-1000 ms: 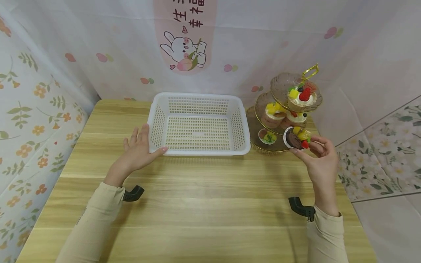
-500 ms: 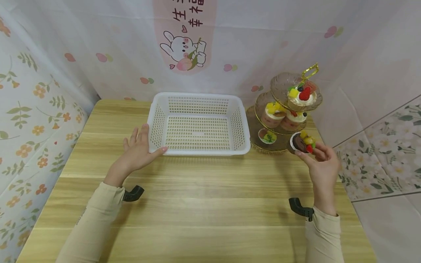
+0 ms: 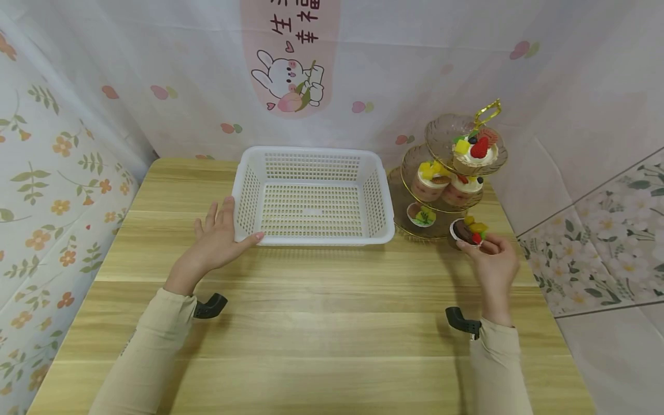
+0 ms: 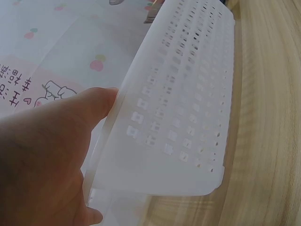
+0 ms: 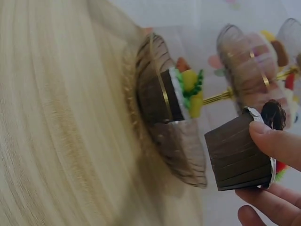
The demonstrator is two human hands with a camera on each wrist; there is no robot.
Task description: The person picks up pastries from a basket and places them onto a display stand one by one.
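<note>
My right hand point(image 3: 495, 262) pinches a chocolate cupcake point(image 3: 463, 230) between thumb and fingers. Brown wrapper, chocolate top and fruit pieces show on the cupcake, which tilts beside the lowest tier of a gold-rimmed three-tier dessert stand point(image 3: 453, 122). In the right wrist view the wrapper point(image 5: 240, 155) overlaps the gap between the lower tiers. Another fruit-topped cupcake point(image 3: 422, 215) sits on that bottom tier. With fingers spread and fairly straight, my left hand point(image 3: 212, 242) rests at the front left corner of a white plastic basket point(image 3: 384, 230), its thumb on the rim.
Two dessert cups point(image 3: 429, 183) with fruit stand on the middle tier, and a cream tart point(image 3: 474, 154) on the top one. Basket and stand share a wooden table point(image 3: 321, 323). A printed curtain point(image 3: 197, 69) hangs close behind them.
My right hand has moved the chocolate cupcake lower, first rightward and then back left, toward the bottom tier. The left hand and basket stay put.
</note>
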